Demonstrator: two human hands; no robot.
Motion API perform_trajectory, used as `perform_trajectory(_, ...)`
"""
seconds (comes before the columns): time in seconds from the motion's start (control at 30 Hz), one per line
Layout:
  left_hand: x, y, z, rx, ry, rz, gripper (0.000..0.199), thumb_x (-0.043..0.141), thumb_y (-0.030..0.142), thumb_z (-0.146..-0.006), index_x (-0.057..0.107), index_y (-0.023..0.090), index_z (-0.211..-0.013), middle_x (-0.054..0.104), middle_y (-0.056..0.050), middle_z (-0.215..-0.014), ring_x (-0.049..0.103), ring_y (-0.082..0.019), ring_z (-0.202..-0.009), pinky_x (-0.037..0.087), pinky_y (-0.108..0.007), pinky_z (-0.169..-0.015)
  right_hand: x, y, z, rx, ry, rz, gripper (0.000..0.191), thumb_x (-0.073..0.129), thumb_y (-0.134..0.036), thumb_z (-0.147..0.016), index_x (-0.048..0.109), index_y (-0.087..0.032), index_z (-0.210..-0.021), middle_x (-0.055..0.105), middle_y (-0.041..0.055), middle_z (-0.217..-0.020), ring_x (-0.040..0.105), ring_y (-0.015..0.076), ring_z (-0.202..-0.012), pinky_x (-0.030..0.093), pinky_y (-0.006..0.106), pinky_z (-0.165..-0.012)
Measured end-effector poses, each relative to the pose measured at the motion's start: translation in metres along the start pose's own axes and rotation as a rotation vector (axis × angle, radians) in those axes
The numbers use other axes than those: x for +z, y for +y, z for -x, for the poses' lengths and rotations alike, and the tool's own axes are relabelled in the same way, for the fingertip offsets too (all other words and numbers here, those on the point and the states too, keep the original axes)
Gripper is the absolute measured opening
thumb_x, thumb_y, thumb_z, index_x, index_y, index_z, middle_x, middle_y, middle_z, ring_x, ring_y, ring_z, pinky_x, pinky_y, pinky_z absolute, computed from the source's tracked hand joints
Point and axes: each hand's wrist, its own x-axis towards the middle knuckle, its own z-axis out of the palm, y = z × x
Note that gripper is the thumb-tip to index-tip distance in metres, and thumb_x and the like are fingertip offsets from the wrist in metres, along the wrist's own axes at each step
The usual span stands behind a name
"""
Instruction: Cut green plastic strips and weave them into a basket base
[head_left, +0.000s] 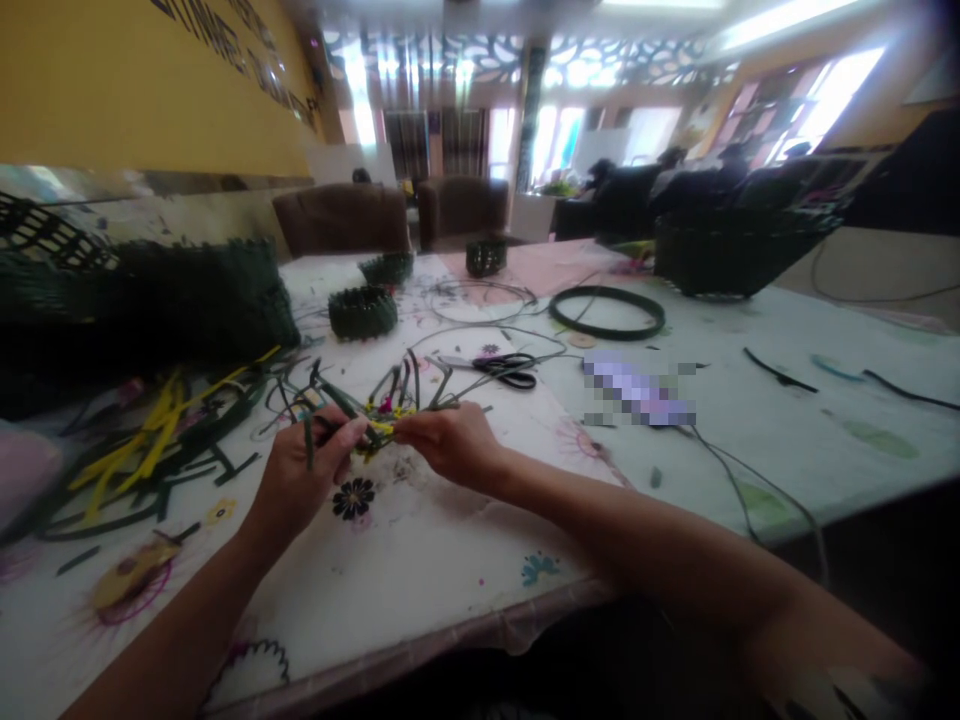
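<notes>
Between my two hands is a small woven piece (384, 424) of dark green and yellow strips, with loose strip ends fanning out at its far side. My left hand (307, 462) pinches its left side, fingers closed round the green strips. From the right, my right hand (454, 440) has thumb and fingers pressed together on the piece's right edge. Parts of the piece are hidden behind the fingers. Black-handled scissors (510, 370) lie just beyond my right hand.
Loose green and yellow strips (161, 435) lie at the left, before a large dark basket (202, 290). Small round baskets (363, 312), a dark ring (607, 312) and a big basket (739, 250) stand farther back. A cable (731, 465) runs over the right edge.
</notes>
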Motion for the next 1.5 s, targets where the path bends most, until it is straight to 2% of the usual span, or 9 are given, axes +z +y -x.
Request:
perform_trajectory(0.1,0.001,0.003,-0.001,-0.031,-0.054,0.03,0.03,0.06,0.04,-0.087,0.059,0.018,-0.067,0.048,0.005,-0.047,0.043,-0.008,-0.047,0.034,-0.022,-0.05,0.005,0.0,0.003,-0.04,0.012,0.061,0.02,0.057,-0.031,-0.094,0.076,-0.028,-0.098,0.078,-0.0007,-0.087,0.068,0.0146,-0.071,0.033,0.024,-0.06)
perform_trajectory(0.23,0.008,0.002,-0.002,-0.072,-0.046,0.068,0.025,0.065,0.038,-0.082,0.06,0.017,-0.068,0.047,0.005,-0.051,0.042,-0.008,-0.049,0.033,-0.022,-0.05,0.012,0.0,0.006,-0.088,0.015,0.15,0.02,0.054,-0.023,-0.091,0.074,-0.025,-0.089,0.075,0.0002,-0.075,0.063,0.0136,-0.062,0.025,0.026,-0.054)
perform_trajectory(0.47,0.018,-0.013,-0.004,0.071,-0.044,0.03,0.021,0.074,0.037,-0.075,0.067,0.018,-0.08,0.054,0.003,-0.073,0.05,-0.008,-0.055,0.039,-0.022,-0.052,0.015,0.003,0.004,-0.106,0.004,0.205,0.027,0.047,-0.024,-0.092,0.073,-0.023,-0.089,0.073,0.0017,-0.07,0.056,0.0125,-0.056,0.022,0.025,-0.052)
perform_trajectory(0.63,0.018,-0.02,-0.002,-0.079,-0.131,0.07,0.029,0.07,0.042,-0.08,0.065,0.02,-0.096,0.057,0.003,-0.063,0.055,-0.012,-0.053,0.04,-0.024,-0.05,0.015,0.005,0.004,-0.075,-0.053,0.218,0.031,0.043,-0.027,-0.094,0.073,-0.027,-0.102,0.074,0.0023,-0.074,0.055,0.0144,-0.057,0.027,0.026,-0.052)
perform_trajectory(0.7,0.018,-0.024,-0.003,-0.035,-0.145,0.074,0.027,0.072,0.041,-0.078,0.065,0.019,-0.093,0.056,0.003,-0.065,0.053,-0.012,-0.054,0.04,-0.024,-0.051,0.017,0.006,0.005,-0.083,-0.046,0.222,0.031,0.045,-0.027,-0.094,0.072,-0.028,-0.108,0.075,0.0031,-0.077,0.056,0.0148,-0.058,0.029,0.026,-0.053)
perform_trajectory(0.87,0.024,-0.032,-0.003,0.211,-0.083,-0.032,0.017,0.073,0.032,-0.079,0.063,0.018,-0.077,0.053,0.0,-0.081,0.051,-0.012,-0.071,0.042,-0.024,-0.064,0.02,0.007,0.008,-0.083,-0.062,0.237,0.029,0.049,-0.027,-0.091,0.073,-0.026,-0.108,0.073,0.0036,-0.07,0.055,0.0151,-0.055,0.026,0.027,-0.052)
perform_trajectory(1.13,0.025,-0.043,0.009,0.206,-0.08,-0.035,0.01,0.065,0.028,-0.087,0.06,0.02,-0.087,0.057,0.001,-0.077,0.054,-0.011,-0.066,0.043,-0.024,-0.062,0.017,0.013,0.01,-0.149,-0.125,0.235,0.02,0.053,-0.023,-0.09,0.073,-0.025,-0.089,0.068,-0.0001,-0.064,0.048,0.0118,-0.052,0.016,0.028,-0.051)
perform_trajectory(1.3,0.02,-0.042,0.011,0.274,-0.163,-0.133,0.009,0.063,0.026,-0.088,0.059,0.02,-0.083,0.06,0.0,-0.078,0.057,-0.013,-0.072,0.043,-0.025,-0.067,0.013,0.015,0.009,-0.18,-0.215,0.175,0.017,0.058,-0.015,-0.082,0.07,-0.025,-0.086,0.068,-0.0014,-0.068,0.052,0.012,-0.058,0.018,0.028,-0.051)
perform_trajectory(1.5,0.025,-0.036,0.013,0.295,-0.243,-0.265,0.01,0.061,0.021,-0.086,0.058,0.019,-0.076,0.057,0.001,-0.073,0.055,-0.013,-0.068,0.042,-0.024,-0.065,0.015,0.015,0.009,-0.208,-0.337,0.133,0.019,0.059,-0.011,-0.081,0.072,-0.023,-0.089,0.071,0.0015,-0.076,0.056,0.014,-0.065,0.026,0.026,-0.053)
